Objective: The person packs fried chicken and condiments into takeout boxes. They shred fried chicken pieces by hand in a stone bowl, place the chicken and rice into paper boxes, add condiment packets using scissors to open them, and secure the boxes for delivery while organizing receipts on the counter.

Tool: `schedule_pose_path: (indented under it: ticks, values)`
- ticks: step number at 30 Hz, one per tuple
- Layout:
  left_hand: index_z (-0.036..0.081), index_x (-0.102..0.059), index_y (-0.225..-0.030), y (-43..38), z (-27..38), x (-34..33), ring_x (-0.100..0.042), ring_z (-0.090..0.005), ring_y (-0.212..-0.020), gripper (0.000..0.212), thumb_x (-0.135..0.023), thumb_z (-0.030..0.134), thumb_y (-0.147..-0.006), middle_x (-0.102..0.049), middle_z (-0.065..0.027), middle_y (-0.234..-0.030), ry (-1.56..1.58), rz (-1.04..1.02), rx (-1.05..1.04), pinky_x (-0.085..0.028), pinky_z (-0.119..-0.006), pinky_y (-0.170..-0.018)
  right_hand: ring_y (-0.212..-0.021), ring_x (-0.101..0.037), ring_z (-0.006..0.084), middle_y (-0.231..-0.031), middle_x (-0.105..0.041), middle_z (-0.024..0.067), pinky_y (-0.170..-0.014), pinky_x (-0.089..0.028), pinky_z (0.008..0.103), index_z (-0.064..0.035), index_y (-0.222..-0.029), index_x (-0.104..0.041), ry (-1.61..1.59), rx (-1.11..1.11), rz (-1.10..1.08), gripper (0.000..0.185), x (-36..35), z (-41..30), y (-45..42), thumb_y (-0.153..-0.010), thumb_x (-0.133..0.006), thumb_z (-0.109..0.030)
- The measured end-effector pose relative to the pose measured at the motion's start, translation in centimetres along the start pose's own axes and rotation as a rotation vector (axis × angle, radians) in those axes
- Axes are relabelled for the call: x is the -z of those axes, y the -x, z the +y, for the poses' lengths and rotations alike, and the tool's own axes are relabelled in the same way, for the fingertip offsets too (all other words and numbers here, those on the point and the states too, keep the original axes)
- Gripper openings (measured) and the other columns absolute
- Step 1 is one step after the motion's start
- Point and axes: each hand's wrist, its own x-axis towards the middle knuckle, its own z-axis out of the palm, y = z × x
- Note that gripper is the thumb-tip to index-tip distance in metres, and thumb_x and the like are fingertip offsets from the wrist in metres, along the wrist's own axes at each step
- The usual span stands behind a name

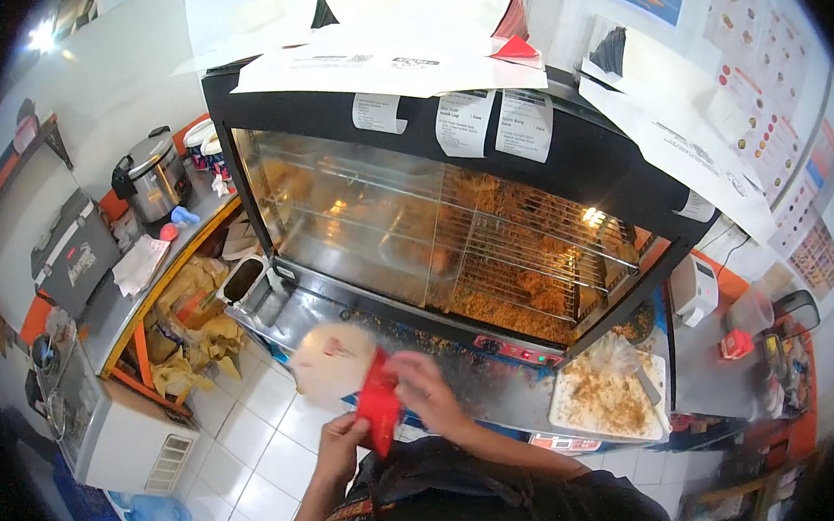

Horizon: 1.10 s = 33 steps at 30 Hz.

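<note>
Low in front of my body, my left hand [343, 440] pinches a red folded paper or card packet [379, 409] by its lower left side. My right hand [426, 392] is at the packet's upper right edge, its fingers blurred, so I cannot tell whether they grip it. Just beyond the packet is a pale, rounded wrapper or bag [333, 359] with red print, at the counter's front edge. It is blurred too, and what supports it is unclear. Behind it stands a heated display cabinet [395, 262] with fried food and crumbs on wire racks.
A white tray [566, 412] of crumbs with tongs or a scraper lies at the right. A metal container [244, 280] stands at the counter's left end. Further left are a pressure cooker [150, 178] and a grey cool box [76, 253]. A blue water bottle [159, 516] lies on the floor.
</note>
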Motion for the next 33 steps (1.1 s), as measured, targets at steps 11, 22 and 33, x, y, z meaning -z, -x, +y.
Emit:
schedule_pose_path:
  ticks: [11,22,33]
  values:
    - [0.003,-0.042,-0.147,-3.0,1.3,3.3,-0.052,-0.0243,-0.129,0.065,-0.07,0.01,-0.088,-0.056,-0.01,-0.14,0.091,0.813,-0.045,-0.039,-0.043,-0.11,-0.125,-0.057,0.0255,-0.131,-0.057,0.0048,-0.103,-0.05,0.0454,-0.0117,-0.141,-0.048,-0.829,-0.478,0.144,0.059,4.3,-1.5,-1.3,-0.088,-0.073,-0.006]
    - [0.004,-0.063,-0.119,-3.4,2.8,0.2,-0.066,-0.0169,-0.078,0.021,-0.058,0.007,-0.099,-0.069,-0.0082,-0.1,-0.631,-0.054,-0.209,-0.053,-0.029,-0.072,-0.133,-0.047,0.0308,-0.139,-0.053,0.0117,-0.112,-0.037,0.0424,-0.0136,-0.125,-0.066,0.148,0.147,-0.188,0.054,3.1,-2.4,-0.7,-0.074,-0.074,0.0]
    - [0.002,-0.054,-0.113,-8.0,0.3,-0.6,-0.065,-0.0157,-0.088,0.012,-0.056,0.005,-0.101,-0.066,-0.0064,-0.097,0.342,0.078,-0.039,-0.055,-0.031,-0.083,-0.118,-0.056,0.024,-0.117,-0.067,0.0051,-0.098,-0.046,0.0394,-0.0117,-0.099,-0.06,-0.024,0.211,-0.276,0.04,0.3,-2.2,1.9,-0.074,-0.09,-0.015]
